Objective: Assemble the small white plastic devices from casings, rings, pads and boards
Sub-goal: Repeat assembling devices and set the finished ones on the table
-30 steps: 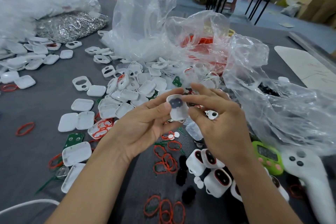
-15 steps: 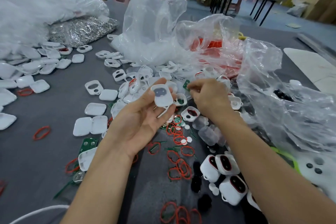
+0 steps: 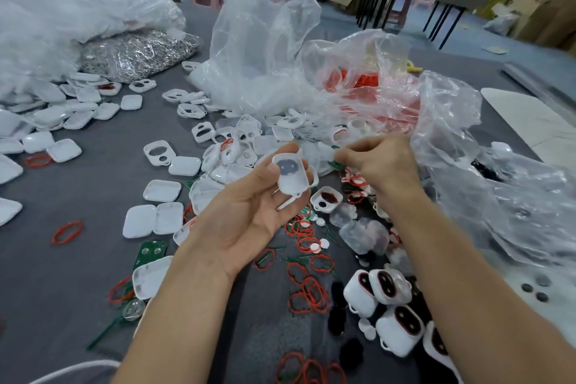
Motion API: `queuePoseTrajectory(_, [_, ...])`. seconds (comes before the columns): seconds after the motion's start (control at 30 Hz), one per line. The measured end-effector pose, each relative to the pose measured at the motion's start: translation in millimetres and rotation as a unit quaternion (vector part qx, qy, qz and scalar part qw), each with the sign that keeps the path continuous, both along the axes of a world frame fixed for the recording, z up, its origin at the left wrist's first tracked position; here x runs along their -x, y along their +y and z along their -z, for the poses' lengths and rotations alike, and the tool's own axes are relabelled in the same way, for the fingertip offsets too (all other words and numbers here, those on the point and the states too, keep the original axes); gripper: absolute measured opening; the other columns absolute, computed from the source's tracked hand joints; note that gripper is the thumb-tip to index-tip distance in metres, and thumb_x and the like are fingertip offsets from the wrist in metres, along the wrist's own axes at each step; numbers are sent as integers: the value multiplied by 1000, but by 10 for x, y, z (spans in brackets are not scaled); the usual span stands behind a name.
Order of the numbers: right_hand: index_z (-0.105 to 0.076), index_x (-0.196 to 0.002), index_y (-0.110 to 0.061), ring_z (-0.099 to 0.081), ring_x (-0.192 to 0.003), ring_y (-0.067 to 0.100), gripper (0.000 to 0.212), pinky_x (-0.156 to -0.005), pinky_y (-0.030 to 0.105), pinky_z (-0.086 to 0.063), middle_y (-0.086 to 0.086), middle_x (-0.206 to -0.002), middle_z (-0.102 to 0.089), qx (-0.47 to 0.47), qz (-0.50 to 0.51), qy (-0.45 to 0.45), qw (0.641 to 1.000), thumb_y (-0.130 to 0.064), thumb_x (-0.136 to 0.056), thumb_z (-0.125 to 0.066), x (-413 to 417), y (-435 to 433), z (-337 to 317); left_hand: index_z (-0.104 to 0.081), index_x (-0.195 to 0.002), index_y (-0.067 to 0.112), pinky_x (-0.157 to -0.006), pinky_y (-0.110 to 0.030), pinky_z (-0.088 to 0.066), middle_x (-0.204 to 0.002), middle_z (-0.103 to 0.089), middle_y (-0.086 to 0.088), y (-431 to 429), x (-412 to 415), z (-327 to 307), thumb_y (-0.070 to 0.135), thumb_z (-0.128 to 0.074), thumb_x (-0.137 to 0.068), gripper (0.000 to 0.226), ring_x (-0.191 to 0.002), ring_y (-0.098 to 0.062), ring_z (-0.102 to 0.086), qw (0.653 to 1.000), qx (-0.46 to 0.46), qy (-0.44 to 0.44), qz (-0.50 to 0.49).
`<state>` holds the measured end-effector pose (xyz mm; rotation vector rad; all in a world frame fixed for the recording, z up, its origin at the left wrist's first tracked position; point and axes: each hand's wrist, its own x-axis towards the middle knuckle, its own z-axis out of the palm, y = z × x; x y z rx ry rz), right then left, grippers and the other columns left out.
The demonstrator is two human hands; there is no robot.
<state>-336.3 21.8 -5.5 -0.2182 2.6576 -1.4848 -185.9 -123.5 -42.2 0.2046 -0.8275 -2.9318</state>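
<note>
My left hand (image 3: 246, 212) lies palm up over the middle of the table and holds a small white casing (image 3: 291, 176) with a grey pad showing in its top, thumb pressed on its left edge. To its right, my right hand (image 3: 377, 162) reaches into the pile of parts and pinches a small green board (image 3: 336, 162) at its fingertips. Loose white casing halves (image 3: 162, 190), red rings (image 3: 307, 290) and black pads (image 3: 338, 321) are scattered around. Several assembled white devices (image 3: 389, 287) with red-ringed dark windows lie at the lower right.
Clear plastic bags (image 3: 265, 50) are heaped behind the parts and along the right side (image 3: 498, 196). A bag of shiny metal pieces (image 3: 137, 53) sits at the back left. A green board (image 3: 149, 254) lies near my left wrist. Grey cloth (image 3: 62, 290) covers the table.
My right hand has left the casing and moved right and away into the parts pile, where it pinches a green board. My left hand keeps the casing, now alone.
</note>
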Motion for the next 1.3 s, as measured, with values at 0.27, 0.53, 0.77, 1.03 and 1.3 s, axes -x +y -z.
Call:
queuePoseTrajectory(0.27, [-75, -62, -10, -71, -56, 14, 31, -56, 19, -57, 7, -60, -72, 256, 46, -109, 959, 2, -90, -74, -319, 421, -29, -77, -120, 12, -84, -35, -61, -122, -71, -12, 71, 15, 33, 13, -60, -92, 32, -104, -23, -73, 998, 46, -30, 17])
queuePoseTrajectory(0.53, [-80, -71, -20, -59, -55, 13, 12, -52, 20, -45, 1, -65, -74, 63, -107, -54, 991, -17, -83, -79, -740, 601, 18, -76, -121, 14, -90, -36, -60, -140, -63, -16, 113, 41, 29, 17, -76, -78, 43, -114, -25, -71, 997, 66, -21, 26])
queuePoseTrajectory(0.77, [-78, -97, -41, -64, -65, -2, 23, -64, 23, -55, -19, -67, -68, -202, -253, 56, 944, -22, -84, -77, -994, 638, 21, -78, -117, 15, -96, -38, -58, -123, -73, -8, 105, 27, 25, 15, -74, -79, 38, -113, -24, -71, 997, 74, -3, 22])
queuePoseTrajectory(1.03, [-77, -104, -39, -67, -93, 17, 40, -81, 27, -54, -8, -98, -74, -386, -329, 124, 853, -10, -81, -62, -1041, 634, -237, -78, -117, 14, -94, -37, -59, -121, -73, -10, 108, 13, 7, 12, -68, -86, 33, -110, -25, -72, 998, 66, -1, 23])
queuePoseTrajectory(1.3, [-79, -109, -38, -65, -67, 6, 50, -69, 20, -53, -7, -78, -74, -102, -215, 7, 971, 3, -82, -76, -782, 815, -286, -77, -119, 15, -95, -36, -58, -124, -73, -12, 115, 14, 28, 9, -66, -87, 35, -116, -27, -70, 997, 68, 15, 33])
